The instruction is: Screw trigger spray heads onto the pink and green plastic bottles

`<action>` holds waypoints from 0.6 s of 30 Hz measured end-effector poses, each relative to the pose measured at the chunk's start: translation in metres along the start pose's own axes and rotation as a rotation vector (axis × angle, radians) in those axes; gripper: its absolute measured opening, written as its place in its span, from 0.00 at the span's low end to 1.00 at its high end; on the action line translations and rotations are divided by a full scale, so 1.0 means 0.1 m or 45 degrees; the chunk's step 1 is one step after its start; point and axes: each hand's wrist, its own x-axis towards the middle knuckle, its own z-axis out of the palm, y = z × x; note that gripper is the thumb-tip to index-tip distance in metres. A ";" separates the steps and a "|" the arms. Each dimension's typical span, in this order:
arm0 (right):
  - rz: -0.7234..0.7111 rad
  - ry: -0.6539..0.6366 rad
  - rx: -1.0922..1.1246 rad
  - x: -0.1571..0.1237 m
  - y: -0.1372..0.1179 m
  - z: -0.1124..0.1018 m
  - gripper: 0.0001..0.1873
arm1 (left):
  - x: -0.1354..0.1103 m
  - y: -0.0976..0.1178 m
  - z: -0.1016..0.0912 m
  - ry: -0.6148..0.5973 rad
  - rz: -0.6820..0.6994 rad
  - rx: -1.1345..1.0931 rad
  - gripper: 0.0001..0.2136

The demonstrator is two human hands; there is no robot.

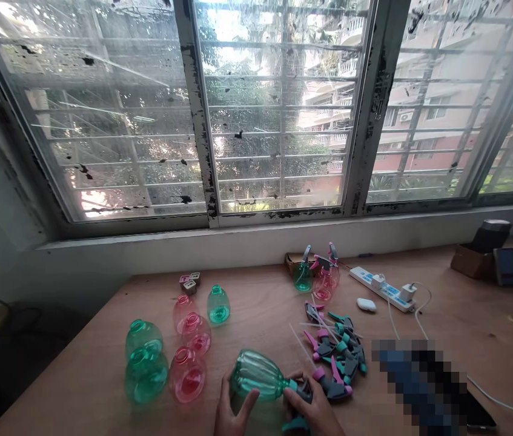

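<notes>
A ribbed clear green spray bottle lies on its side in the air, its neck pointing right. My left hand is closed around its base end, thumb along the near side. At the neck, my right hand grips a dark grey and teal trigger spray head, which meets the bottle's mouth. How far it is screwed on cannot be seen. Just beyond my right hand lies a pile of loose spray heads in pink, teal and grey, with thin tubes. Open pink bottles and green bottles stand to the left.
Bottles with spray heads fitted stand at the back by a cardboard box. A power strip with plugged cables and a white earbud case lie to the right. Small cube-shaped items sit at the back left.
</notes>
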 end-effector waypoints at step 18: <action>-0.013 -0.024 0.002 -0.01 0.00 -0.01 0.23 | 0.02 -0.02 -0.03 -0.062 0.022 0.016 0.33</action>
